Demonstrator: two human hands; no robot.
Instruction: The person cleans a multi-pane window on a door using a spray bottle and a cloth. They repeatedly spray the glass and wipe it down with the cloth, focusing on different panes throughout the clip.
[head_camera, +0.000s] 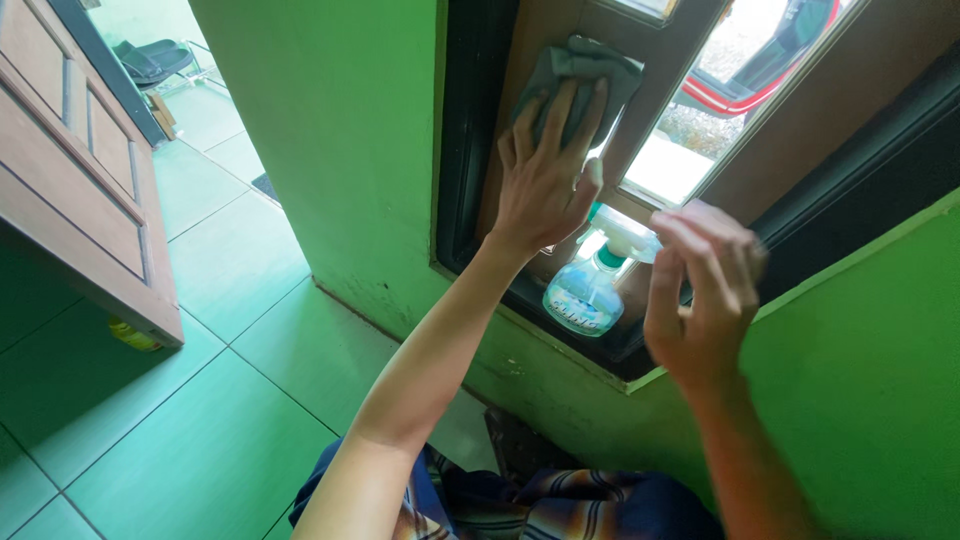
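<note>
The left hand (545, 175) lay flat, pressing a grey cloth (580, 75) on the brown window frame (690, 70), upper middle: wiping. The right hand (705, 290), fingers curled and empty, hovered near the spray bottle (590, 290) on the sill, centre.

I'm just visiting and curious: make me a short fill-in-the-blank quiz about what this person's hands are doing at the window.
1. The left hand presses a grey ____ flat against the brown window frame.
2. The spray bottle stands on the window ____.
3. The right hand hovers beside the bottle with nothing in its ____.
4. The wall around the window is painted ____.

Missing words: cloth; sill; fingers; green
</note>
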